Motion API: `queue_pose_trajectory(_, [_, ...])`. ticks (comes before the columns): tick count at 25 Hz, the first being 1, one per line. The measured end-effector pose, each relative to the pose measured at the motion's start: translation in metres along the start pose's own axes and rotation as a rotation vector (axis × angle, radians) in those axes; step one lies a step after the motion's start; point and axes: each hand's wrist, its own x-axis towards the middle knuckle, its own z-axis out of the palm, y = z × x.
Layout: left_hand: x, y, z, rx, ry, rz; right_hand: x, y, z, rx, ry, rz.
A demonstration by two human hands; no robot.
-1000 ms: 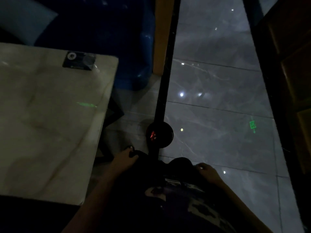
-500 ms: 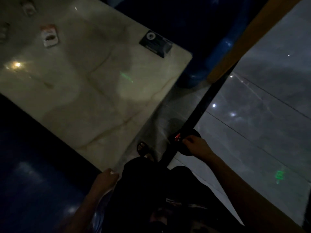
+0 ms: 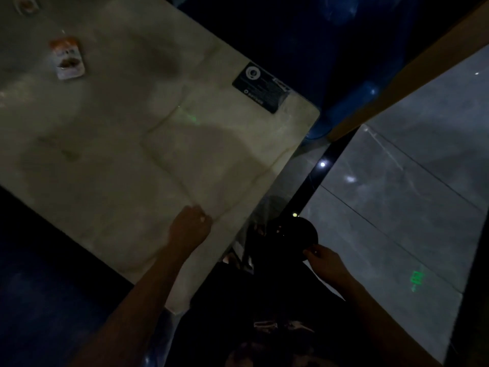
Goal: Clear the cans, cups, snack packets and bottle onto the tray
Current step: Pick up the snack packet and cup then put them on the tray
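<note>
Holding a dark round tray [image 3: 291, 238] just off the desk's [image 3: 132, 154] near right corner, my right hand [image 3: 324, 259] grips its rim with curled fingers, I judge to carry it onto the desk for loading. My left hand [image 3: 190, 226] rests on the desk near that same edge, fingers curled under and holding nothing I can make out, probably to steady me. One snack packet [image 3: 68, 59] lies well away toward the far left edge; a dark card [image 3: 260, 87] sits by the far right corner.
</note>
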Motion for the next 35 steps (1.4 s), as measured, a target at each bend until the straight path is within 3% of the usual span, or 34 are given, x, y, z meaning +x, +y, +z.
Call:
queue_pose_trajectory(4, [0.061, 0.055, -0.011, 0.064, 0.071, 0.043, 0.026, -0.009, -0.017, -0.039, -0.053, 0.027])
queue_pose_trajectory(9, [0.107, 0.081, 0.002, 0.081, -0.077, -0.074, 0.075, -0.056, -0.059, -0.108, -0.099, -0.128])
queue_pose_trajectory(14, [0.117, 0.084, 0.024, 0.063, -0.137, -0.178, 0.137, -0.146, -0.129, 0.146, 0.236, -0.327])
queue_pose_trajectory(19, [0.118, 0.088, 0.022, 0.090, -0.138, -0.220, 0.200, -0.225, -0.175, 0.179, 0.335, -0.432])
queue_pose_trajectory(25, [0.118, 0.091, 0.022, 0.098, -0.134, -0.246, 0.228, -0.248, -0.184, 0.025, 0.238, -0.516])
queue_pose_trajectory(28, [0.117, 0.090, 0.024, 0.099, -0.122, -0.244, 0.213, -0.255, -0.187, 0.213, 0.142, -0.451])
queue_pose_trajectory(30, [0.116, 0.091, 0.023, 0.087, -0.120, -0.239, 0.191, -0.254, -0.190, 0.370, -0.014, -0.430])
queue_pose_trajectory(35, [0.111, 0.116, 0.018, -0.048, -0.100, -0.254, 0.139, -0.225, -0.173, 0.515, -0.255, -0.418])
